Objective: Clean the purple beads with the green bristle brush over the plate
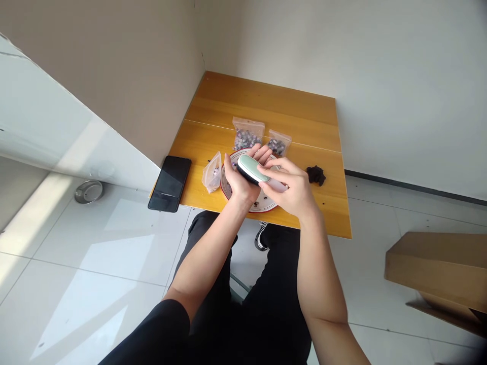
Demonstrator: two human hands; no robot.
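A brush (250, 167) with a pale green back and dark bristles is in my right hand (299, 190), its fingers closed around the light handle. My left hand (243, 186) lies palm up beneath the brush head, fingers stretched out. The bristles face that palm; whether they touch it I cannot tell. Under both hands stands a round white plate (271, 204) with a red rim and a few small dark pieces on it. Behind it are two clear zip bags of small stones, a larger one (248, 139) and a smaller one (279, 145). Left of the plate sits an open plastic bag (213, 175).
All this is on a wooden table (266, 96) against the walls. A black phone (169, 182) overhangs its left edge. A crumpled black thing (315, 175) lies to the right. On the tiled floor are a metal bowl (89, 192) and a cardboard box (437, 256).
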